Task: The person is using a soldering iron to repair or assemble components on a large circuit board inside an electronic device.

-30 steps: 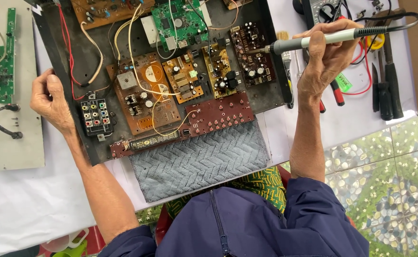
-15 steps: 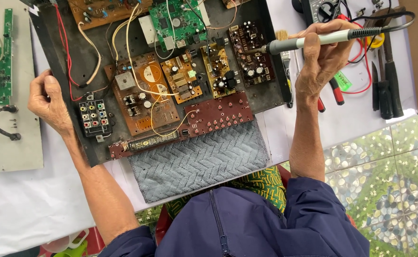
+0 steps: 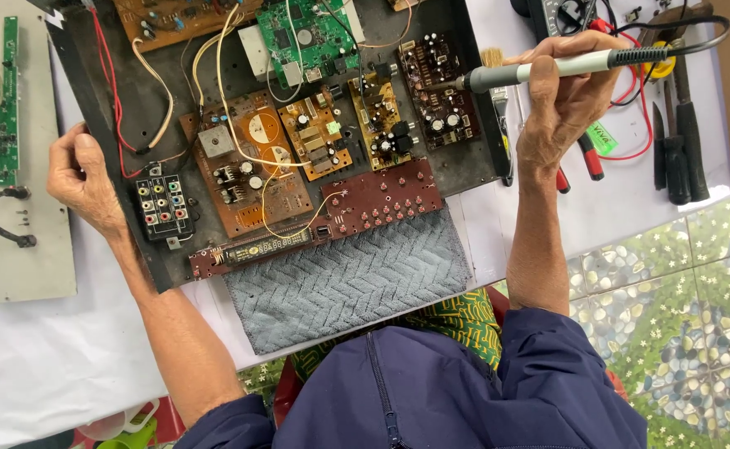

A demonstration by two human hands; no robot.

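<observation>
Here: one soldering iron (image 3: 548, 71) in right hand (image 3: 568, 104); left hand (image 3: 82, 179) grips one chassis (image 3: 111, 125).

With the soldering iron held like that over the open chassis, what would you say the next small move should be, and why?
Probably lower the tip slightly onto the dark brown board. The right hand holds the soldering iron with its tip just at that board's right edge, seemingly not yet touching, while the left hand grips the chassis edge, steadying it.
</observation>
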